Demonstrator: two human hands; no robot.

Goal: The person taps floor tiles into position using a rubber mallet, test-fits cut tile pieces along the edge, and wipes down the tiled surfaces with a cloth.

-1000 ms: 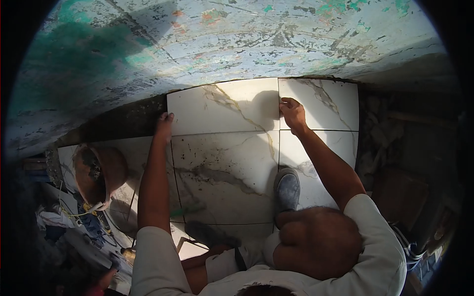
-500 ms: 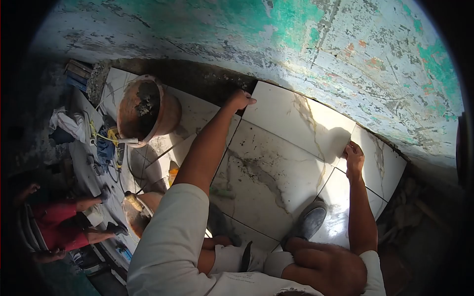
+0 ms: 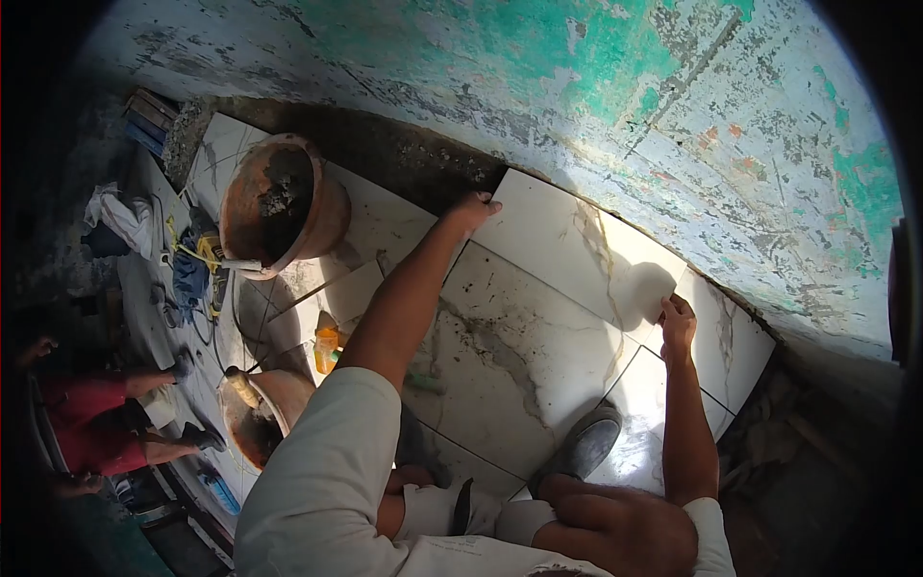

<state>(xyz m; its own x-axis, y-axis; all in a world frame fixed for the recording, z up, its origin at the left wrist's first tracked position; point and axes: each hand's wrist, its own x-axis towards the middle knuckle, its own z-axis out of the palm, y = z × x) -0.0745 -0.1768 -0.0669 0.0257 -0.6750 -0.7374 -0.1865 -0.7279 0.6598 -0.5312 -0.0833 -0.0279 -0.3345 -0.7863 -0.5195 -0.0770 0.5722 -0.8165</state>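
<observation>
A long white marble-patterned floor tile [image 3: 567, 240] lies along the foot of the peeling wall. My left hand [image 3: 471, 213] is closed on its left end, with the thumb over the edge. At the tile's right end my right hand [image 3: 678, 327] is closed, fingertips pinched at the edge beside the neighbouring tile [image 3: 726, 337]; the exact contact is partly hidden. A larger tile [image 3: 519, 332] with dirt and crumbs on it lies in front, close against the long one. My shoe [image 3: 588, 440] rests on the tiled floor.
Left of me stand a mortar-smeared bucket [image 3: 332, 216] and a second tub [image 3: 298, 394] with a tool handle across it. An orange bottle [image 3: 327, 344] and a yellow power tool [image 3: 213, 260] are nearby. Another person in red shorts [image 3: 91, 423] is at far left. Rubble [image 3: 779, 433] lies right.
My view has shifted slightly, so the buckets and the other person appear further left and more of the orange bottle shows. Both hands stay at the tile's two ends.
</observation>
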